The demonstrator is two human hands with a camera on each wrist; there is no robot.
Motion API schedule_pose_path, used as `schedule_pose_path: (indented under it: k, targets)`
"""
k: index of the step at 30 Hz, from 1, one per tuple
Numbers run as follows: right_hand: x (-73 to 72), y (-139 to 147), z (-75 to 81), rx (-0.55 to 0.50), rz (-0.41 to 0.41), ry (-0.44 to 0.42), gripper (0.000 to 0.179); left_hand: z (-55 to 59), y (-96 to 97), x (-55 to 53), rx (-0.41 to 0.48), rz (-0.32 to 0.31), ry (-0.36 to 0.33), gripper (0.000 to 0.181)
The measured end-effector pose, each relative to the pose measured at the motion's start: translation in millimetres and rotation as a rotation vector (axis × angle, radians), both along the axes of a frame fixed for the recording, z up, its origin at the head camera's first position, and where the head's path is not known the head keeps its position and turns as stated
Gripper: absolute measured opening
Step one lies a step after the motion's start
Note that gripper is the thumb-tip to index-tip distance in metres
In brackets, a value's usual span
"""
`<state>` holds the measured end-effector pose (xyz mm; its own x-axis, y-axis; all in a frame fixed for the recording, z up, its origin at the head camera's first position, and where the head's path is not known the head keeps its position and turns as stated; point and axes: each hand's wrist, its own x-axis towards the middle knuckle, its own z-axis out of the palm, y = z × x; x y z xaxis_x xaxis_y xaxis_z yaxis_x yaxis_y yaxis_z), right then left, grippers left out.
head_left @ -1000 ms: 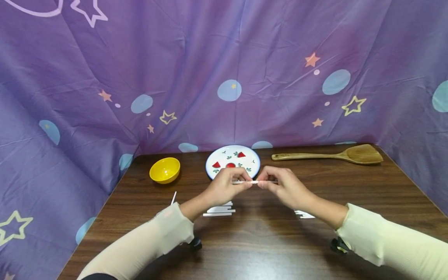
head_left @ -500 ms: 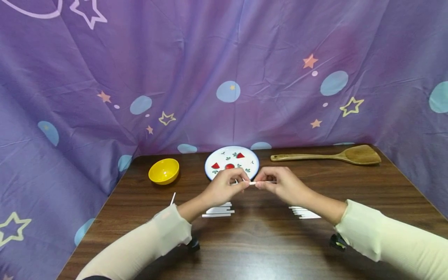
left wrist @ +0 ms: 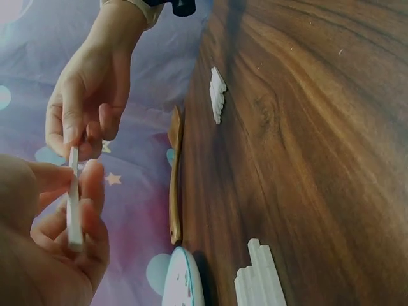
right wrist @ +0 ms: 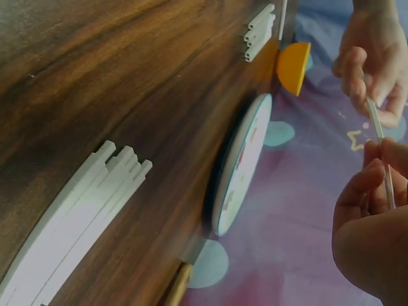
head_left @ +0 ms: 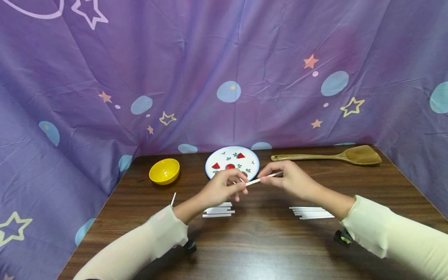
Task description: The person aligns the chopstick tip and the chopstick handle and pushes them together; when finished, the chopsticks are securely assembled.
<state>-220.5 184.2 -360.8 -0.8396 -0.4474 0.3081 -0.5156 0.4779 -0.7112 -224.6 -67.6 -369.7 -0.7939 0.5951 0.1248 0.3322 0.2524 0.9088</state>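
Note:
Between both hands, above the table, is a thin white stick (head_left: 253,181), slanting up to the right in the head view. My left hand (head_left: 218,189) pinches its left end between thumb and fingers, the other fingers loosely spread. My right hand (head_left: 297,182) grips the stick farther right, and its other end shows past the fingertips. Up close in the left wrist view, the stick (left wrist: 74,220) looks straight and flat-sided. Several similar white sticks (head_left: 218,212) lie side by side below my left hand. Another row of white sticks (head_left: 309,212) lies beneath my right forearm.
Behind the hands stands a white plate (head_left: 222,154) with red and green fruit patterns. A yellow bowl (head_left: 164,171) is at the back left. Along the back right lies a wooden spatula (head_left: 360,154). One single white stick (head_left: 173,199) lies near my left sleeve. A purple curtain (head_left: 196,77) borders the table.
My hands have moved slightly apart, the right one up and to the right. More of the stick shows between them and it now slants. The right row of sticks is less covered.

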Motion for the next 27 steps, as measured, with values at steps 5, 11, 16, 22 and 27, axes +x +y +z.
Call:
schedule_pose_path:
  k: [5, 11, 16, 22, 27]
  targets:
    - [-3.8, 2, 4.6, -0.083, -0.006, -0.076, 0.012, -2.2, 2.0, 4.3, 0.044, -0.028, -0.030, 0.011]
    - [-8.3, 0, 4.4, -0.247, -0.014, -0.192, 0.039, -7.1, 7.7, 12.2, 0.073, -0.030, -0.074, 0.013]
    - [-9.1, -6, 1.7, -0.335, -0.021, -0.229, 0.052, -11.4, 15.7, 20.6, 0.114, 0.014, -0.117, 0.016]
    - [-9.2, -13, 0.1, -0.352, -0.009, -0.245, 0.053, -14.4, 22.3, 29.0, 0.139, 0.019, -0.095, 0.021]
    - [-8.0, -16, -0.4, -0.378, 0.013, -0.253, 0.053, -15.7, 23.0, 30.6, 0.208, 0.029, -0.093, 0.025]
